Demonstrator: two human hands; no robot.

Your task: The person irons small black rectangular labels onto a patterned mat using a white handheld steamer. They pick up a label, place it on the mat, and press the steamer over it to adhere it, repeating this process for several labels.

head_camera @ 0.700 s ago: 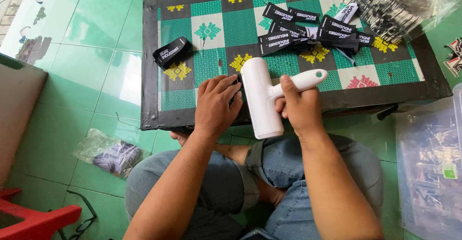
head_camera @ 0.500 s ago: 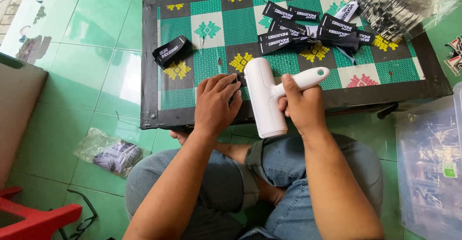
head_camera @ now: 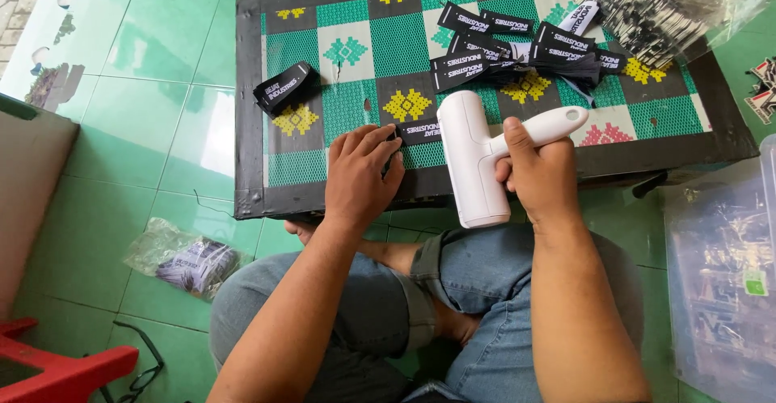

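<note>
**Label under left fingertips, white tool gripped in right**

My left hand [head_camera: 358, 173] lies flat-ish on the low table [head_camera: 250, 201], fingers [head_camera: 380, 140] slightly fanned, tips pressing on one black fabric label [head_camera: 418, 132] that lies just left of the tool's head. Not a pinch: it's a hold-down from above.

My right hand [head_camera: 540, 175] is wrapped around the handle of the white handheld tool [head_camera: 477, 156], fingers curled tight, thumb up along the handle. The tool's wide head hangs over the near table edge and sits touching or nearly touching the label's right end; I can't tell which.

To do this well, I'd judge: keep the label flat and square to the head, fingertips clear of the head's path, tool steady.

Further out: a loose heap of black labels [head_camera: 517, 47] at the far right of the table, a small stack of labels [head_camera: 284, 88] apart on the left, clear bags of more labels [head_camera: 671, 3] at the far corner. Green tiled floor [head_camera: 162, 63] around, another small bag [head_camera: 190, 259] by my left knee.
</note>
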